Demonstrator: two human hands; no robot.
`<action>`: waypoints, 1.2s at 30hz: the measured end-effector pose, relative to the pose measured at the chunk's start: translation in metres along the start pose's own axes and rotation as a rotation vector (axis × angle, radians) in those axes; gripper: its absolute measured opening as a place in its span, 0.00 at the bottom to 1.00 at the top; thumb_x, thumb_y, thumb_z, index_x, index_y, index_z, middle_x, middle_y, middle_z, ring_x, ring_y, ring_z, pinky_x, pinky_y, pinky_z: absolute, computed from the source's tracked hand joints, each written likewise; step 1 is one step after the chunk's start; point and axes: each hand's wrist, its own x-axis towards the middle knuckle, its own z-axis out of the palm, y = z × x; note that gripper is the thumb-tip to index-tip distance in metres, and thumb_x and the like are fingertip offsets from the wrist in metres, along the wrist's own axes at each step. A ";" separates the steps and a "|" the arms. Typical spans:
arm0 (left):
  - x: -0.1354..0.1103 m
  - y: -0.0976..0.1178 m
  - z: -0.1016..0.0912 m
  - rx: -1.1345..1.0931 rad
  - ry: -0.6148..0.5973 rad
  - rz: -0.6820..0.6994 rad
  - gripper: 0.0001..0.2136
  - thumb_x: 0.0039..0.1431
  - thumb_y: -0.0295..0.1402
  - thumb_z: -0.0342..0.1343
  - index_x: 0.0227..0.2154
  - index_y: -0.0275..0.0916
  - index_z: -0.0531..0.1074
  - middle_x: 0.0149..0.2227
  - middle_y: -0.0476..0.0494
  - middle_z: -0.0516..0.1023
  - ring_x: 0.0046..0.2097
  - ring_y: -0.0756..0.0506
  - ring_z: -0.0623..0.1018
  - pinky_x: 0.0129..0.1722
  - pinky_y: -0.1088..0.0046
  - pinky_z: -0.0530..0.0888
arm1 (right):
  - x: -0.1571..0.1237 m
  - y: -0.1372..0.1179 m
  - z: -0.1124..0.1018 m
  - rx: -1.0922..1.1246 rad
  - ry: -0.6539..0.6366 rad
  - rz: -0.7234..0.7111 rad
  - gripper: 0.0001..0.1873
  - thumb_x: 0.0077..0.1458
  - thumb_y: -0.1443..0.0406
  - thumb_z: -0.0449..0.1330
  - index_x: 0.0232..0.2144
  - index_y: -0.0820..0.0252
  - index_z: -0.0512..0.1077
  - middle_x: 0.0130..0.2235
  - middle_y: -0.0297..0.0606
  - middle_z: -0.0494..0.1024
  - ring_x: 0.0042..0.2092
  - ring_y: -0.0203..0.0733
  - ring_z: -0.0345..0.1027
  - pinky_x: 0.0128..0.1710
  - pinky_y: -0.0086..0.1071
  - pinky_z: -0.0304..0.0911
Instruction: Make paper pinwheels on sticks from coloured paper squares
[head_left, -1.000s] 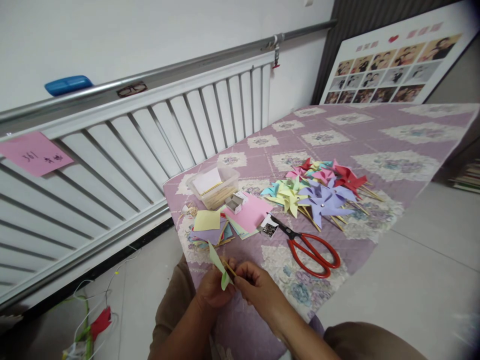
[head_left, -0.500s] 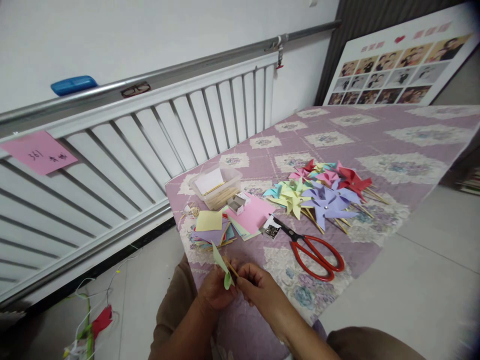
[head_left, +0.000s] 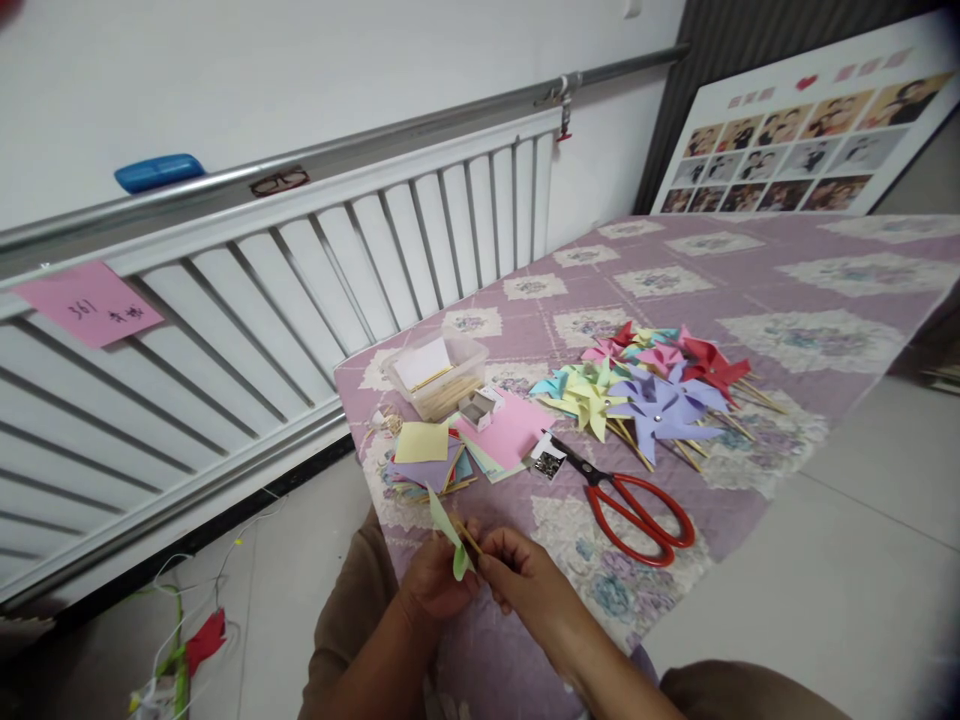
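At the near edge of the table, my left hand point(head_left: 441, 577) is closed around a pale green paper pinwheel point(head_left: 445, 522), whose folded blades stick up past the fingers. My right hand point(head_left: 517, 570) pinches a thin wooden stick point(head_left: 470, 537) that meets the back of the pinwheel. Where stick and paper join is partly hidden by my fingers. Just beyond my left hand lies a stack of coloured paper squares point(head_left: 424, 470). A small box of metal pins point(head_left: 548, 462) and red-handled scissors point(head_left: 630, 510) lie beyond and to the right of my right hand.
Finished paper pinwheels point(head_left: 660, 395) on sticks lie in a pile at the right. A clear plastic box point(head_left: 469, 358) holds sticks and paper. Near it are a small open carton point(head_left: 478, 407) and pink paper point(head_left: 517, 430). A white radiator point(head_left: 390, 250) borders the table.
The view has shifted slightly, so everything sits a little further right and lower. My hands keep nearly the same hold on the pinwheel and the stick.
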 end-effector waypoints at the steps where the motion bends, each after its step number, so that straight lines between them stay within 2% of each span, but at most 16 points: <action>1: 0.000 0.000 0.001 -0.013 -0.002 0.002 0.15 0.33 0.38 0.71 0.22 0.39 0.70 0.28 0.52 0.71 0.27 0.51 0.70 0.26 0.73 0.67 | 0.000 0.000 0.000 0.002 0.004 0.001 0.08 0.46 0.62 0.57 0.22 0.57 0.61 0.18 0.23 0.62 0.19 0.29 0.51 0.19 0.26 0.48; 5: -0.001 0.000 0.003 -0.071 -0.016 0.003 0.12 0.38 0.34 0.69 0.22 0.38 0.71 0.29 0.50 0.72 0.26 0.50 0.71 0.25 0.72 0.68 | 0.000 0.001 0.000 0.009 0.008 -0.003 0.08 0.46 0.61 0.57 0.22 0.56 0.62 0.17 0.22 0.60 0.19 0.30 0.51 0.20 0.26 0.47; 11: 0.000 0.000 0.001 -0.105 -0.031 0.005 0.13 0.35 0.34 0.70 0.22 0.38 0.72 0.29 0.51 0.71 0.28 0.50 0.71 0.26 0.72 0.68 | 0.000 0.000 0.001 0.008 0.022 -0.009 0.08 0.46 0.61 0.57 0.22 0.56 0.62 0.17 0.23 0.61 0.20 0.30 0.52 0.20 0.26 0.48; 18: 0.002 -0.001 -0.004 -0.135 -0.022 -0.010 0.10 0.40 0.32 0.68 0.23 0.38 0.72 0.29 0.51 0.72 0.29 0.50 0.72 0.31 0.72 0.69 | -0.001 -0.003 0.002 -0.008 0.039 -0.033 0.08 0.45 0.62 0.57 0.20 0.56 0.61 0.18 0.24 0.60 0.21 0.31 0.51 0.21 0.27 0.47; 24: 0.003 -0.003 -0.010 -0.148 0.016 0.005 0.13 0.36 0.32 0.70 0.24 0.38 0.72 0.29 0.52 0.73 0.31 0.50 0.73 0.34 0.72 0.67 | 0.002 -0.002 0.005 -0.082 0.119 -0.164 0.08 0.43 0.63 0.57 0.18 0.56 0.62 0.20 0.27 0.62 0.24 0.34 0.54 0.25 0.29 0.52; 36: 0.006 -0.003 -0.011 -0.119 0.021 0.060 0.15 0.36 0.34 0.71 0.25 0.39 0.70 0.29 0.53 0.71 0.31 0.51 0.72 0.34 0.72 0.67 | 0.004 0.000 0.007 -0.134 0.143 -0.173 0.07 0.45 0.63 0.57 0.19 0.56 0.64 0.21 0.28 0.64 0.26 0.36 0.58 0.28 0.31 0.54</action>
